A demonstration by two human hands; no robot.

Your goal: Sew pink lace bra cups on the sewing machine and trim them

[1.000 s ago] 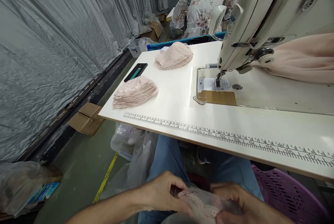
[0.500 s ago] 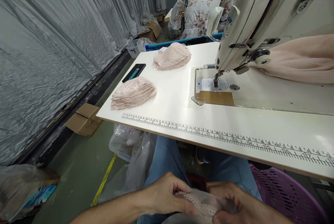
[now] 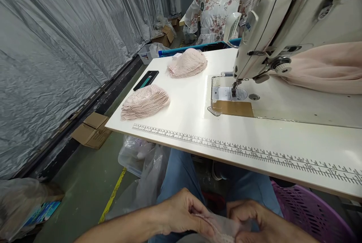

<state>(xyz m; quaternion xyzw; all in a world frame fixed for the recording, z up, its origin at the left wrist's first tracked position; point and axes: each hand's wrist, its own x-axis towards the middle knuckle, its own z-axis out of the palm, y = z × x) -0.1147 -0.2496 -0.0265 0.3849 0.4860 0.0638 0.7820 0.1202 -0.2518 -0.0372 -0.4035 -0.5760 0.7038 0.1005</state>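
Over my lap, below the table edge, both hands pinch a sheer pale pink piece of lace fabric [image 3: 219, 224]. My left hand [image 3: 186, 213] grips its left end between thumb and fingers. On the other side my right hand [image 3: 254, 220] is closed on the right end, near the bottom of the view. A stretch of the fabric spans the gap between them; its lower part is cut off by the frame. On the white table [image 3: 186, 107] lie two piles of similar pink lace pieces, a nearer pile [image 3: 145, 101] and a farther pile [image 3: 188, 63].
A sewing machine [image 3: 263, 35] stands on the right, with pink fabric [image 3: 325, 67] behind its needle. A black phone [image 3: 146, 80] lies by the nearer pile. Below are a purple basket [image 3: 308, 209] and a plastic-lined bin [image 3: 135, 154]. Across the table is a person [image 3: 217, 9] in a floral top.
My hands stay over my lap with the fabric. The lace edge between them has turned, showing less of its patterned trim. The view has shifted slightly.
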